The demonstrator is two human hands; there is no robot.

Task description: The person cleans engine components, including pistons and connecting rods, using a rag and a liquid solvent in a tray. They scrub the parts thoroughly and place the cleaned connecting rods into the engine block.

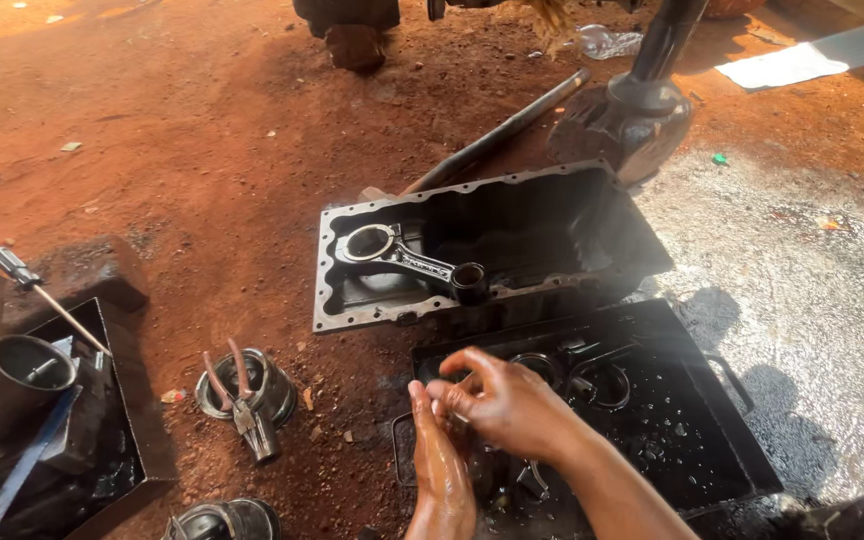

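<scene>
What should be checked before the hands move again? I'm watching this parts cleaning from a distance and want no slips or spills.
1. Both hands over the black wash tray: ok; left hand and right hand meet above its near-left corner.
2. Grip on a part: cannot tell; the fingers overlap and hide whatever is between them.
3. Hands dry: not ok; both look wet and shiny.
4. Connecting rod parked safely: ok; it lies flat inside the oil pan, apart from the hands.
5. Pliers out of the way: ok; they rest on a round metal part left of the tray.
6. Ground beside the tray dry: not ok; wet patch to the right.
</scene>
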